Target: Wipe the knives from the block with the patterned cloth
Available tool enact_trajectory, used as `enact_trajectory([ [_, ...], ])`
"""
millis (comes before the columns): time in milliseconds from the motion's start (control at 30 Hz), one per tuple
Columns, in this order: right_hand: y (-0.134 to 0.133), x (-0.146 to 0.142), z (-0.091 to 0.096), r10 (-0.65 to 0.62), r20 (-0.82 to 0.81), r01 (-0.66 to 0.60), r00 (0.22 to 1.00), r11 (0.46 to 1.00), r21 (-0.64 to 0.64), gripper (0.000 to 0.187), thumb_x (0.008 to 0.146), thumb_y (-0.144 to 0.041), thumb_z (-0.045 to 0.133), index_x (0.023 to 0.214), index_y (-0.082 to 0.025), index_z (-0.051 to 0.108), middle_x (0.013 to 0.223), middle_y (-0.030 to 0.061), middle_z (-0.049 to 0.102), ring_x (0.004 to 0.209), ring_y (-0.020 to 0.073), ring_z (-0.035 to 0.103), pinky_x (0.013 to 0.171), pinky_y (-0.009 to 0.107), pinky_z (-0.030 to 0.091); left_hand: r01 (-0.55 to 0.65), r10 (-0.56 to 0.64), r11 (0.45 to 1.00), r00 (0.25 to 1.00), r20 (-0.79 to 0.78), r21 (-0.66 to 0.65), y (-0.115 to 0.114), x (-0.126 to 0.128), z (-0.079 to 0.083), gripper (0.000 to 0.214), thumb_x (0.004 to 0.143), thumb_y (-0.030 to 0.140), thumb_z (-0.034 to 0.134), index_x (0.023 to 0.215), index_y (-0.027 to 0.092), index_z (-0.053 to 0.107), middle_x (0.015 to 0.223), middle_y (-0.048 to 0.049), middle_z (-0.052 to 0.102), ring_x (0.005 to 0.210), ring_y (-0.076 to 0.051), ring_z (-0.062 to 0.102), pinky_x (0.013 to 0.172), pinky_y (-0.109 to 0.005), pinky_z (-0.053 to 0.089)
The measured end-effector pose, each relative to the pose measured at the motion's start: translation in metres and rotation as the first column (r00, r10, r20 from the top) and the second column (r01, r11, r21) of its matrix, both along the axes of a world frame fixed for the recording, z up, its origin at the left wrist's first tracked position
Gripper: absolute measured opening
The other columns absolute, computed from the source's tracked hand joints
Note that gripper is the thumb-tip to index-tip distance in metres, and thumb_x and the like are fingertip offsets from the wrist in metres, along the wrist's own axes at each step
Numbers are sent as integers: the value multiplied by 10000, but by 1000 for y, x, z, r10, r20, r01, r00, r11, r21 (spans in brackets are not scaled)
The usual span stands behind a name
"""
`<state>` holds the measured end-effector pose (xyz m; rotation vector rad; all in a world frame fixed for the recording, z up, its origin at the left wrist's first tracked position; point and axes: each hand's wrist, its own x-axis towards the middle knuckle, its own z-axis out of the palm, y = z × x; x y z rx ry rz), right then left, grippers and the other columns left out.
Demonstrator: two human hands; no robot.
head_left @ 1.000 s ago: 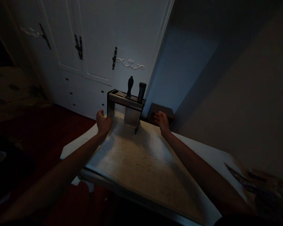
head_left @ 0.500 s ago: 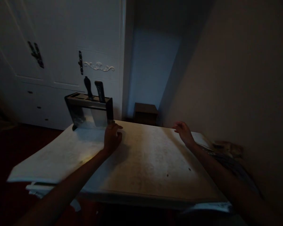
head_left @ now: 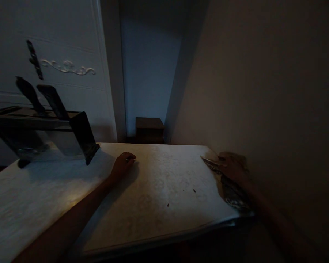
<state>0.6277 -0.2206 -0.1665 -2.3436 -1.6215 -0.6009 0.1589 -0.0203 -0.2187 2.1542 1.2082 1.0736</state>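
Note:
My left hand [head_left: 123,163] hovers low over, or rests on, the pale patterned tabletop [head_left: 156,175]; which one I cannot tell. Its fingers are loosely bent with a small gap to the thumb, and nothing shows in them. To its left stands a knife block [head_left: 52,140] with clear sides and two dark-handled knives [head_left: 53,100] upright in it. At the table's right edge, my right hand [head_left: 231,168] is closed on a crumpled patterned cloth [head_left: 234,197]. The fingertips are dim and partly lost in the folds.
Two small dark specks [head_left: 168,205] lie on the tabletop. A wall [head_left: 249,84] rises close along the right side. Behind the table are a white cabinet [head_left: 68,44] with a dark handle [head_left: 34,59] and a low brown box-like piece [head_left: 149,124].
My view has turned right and come closer to the table. My right hand has gone from above the tabletop to the cloth and taken hold of it. My left hand's fingers have curled more.

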Motion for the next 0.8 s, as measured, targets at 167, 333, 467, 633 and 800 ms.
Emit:
enact_trajectory([
  [167,11,-36,-4,-101,169,121,980,986,-113,403,816,-296,549,1141,-70,625,1236,279,568,1186,412,508,973,524,370,-16,20,995,999,44,-97,-2,-9,5,231,736,267,484,844,170,663,918,-67,693,894,-228,630,863,-379,486],
  [333,59,-104,0,195,-66,-199,979,978,-56,362,874,-321,470,1121,-117,637,1290,197,575,1174,309,546,995,407,386,7,-7,998,1000,-6,-66,-9,-6,10,206,737,199,488,825,162,670,897,-70,694,891,-218,631,860,-366,477],
  [467,103,-167,-9,363,-447,-386,817,921,42,395,920,-418,376,786,-181,663,842,70,700,777,192,629,695,279,428,-3,1,998,999,-32,-66,-12,-4,12,197,736,148,497,819,161,675,881,-64,692,877,-207,629,846,-354,481],
  [633,129,-214,-27,350,-510,-418,786,908,-21,505,939,-462,341,601,-191,601,643,34,642,602,157,563,557,262,301,16,-18,998,999,-33,-59,-11,-4,11,208,719,93,514,825,166,678,866,-49,686,860,-188,630,832,-327,488],
  [800,124,-218,-34,415,-364,-492,834,857,-150,482,954,-458,341,648,-207,616,695,26,658,664,166,584,589,264,292,20,-22,998,999,-49,-53,-11,-4,11,200,730,85,531,831,172,680,879,-42,688,874,-182,630,839,-317,482],
])
